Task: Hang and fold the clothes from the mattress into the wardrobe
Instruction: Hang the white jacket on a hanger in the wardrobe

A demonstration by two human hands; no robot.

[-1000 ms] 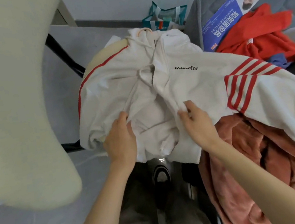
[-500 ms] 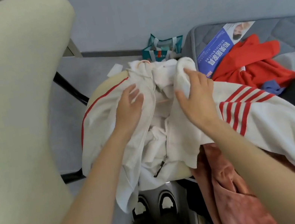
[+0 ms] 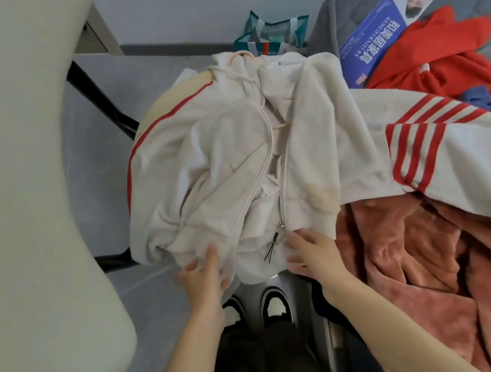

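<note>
Hoodie: my white zip hoodie (image 3: pixel 233 161) with red stripes lies front up over the round cream seat of a chair (image 3: pixel 187 87), hood end away from me, hem towards me.
Zip: its two edges stand apart near the hem; the metal slider (image 3: pixel 282 225) sits on the right-hand edge with a dark cord hanging from it.
Sleeve: the striped sleeve (image 3: pixel 421 148) trails off to my right over the clothes pile.
Left hand: my left hand (image 3: pixel 203 278) rests at the hem left of the zip, fingers straight and slightly spread, thumb on the cloth; it is a bit blurred.
Right hand: my right hand (image 3: pixel 312 256) touches the hem just right of the slider, fingers straight and spread, pinching nothing.
Pile: a pink fleece garment (image 3: pixel 432 267) lies under the sleeve, beside my right forearm; a red garment (image 3: pixel 443 52) lies farther off.
Mattress: the grey mattress (image 3: pixel 338 12) bears the pile and a blue booklet (image 3: pixel 375 38), which touches the red garment.
Bag: a teal bag (image 3: pixel 270 34) stands on the floor beyond the hood.
Chair back: the cream back (image 3: pixel 9 194) fills my left side.
Shoes: my black-and-white shoes (image 3: pixel 272 305) show below the hem.
</note>
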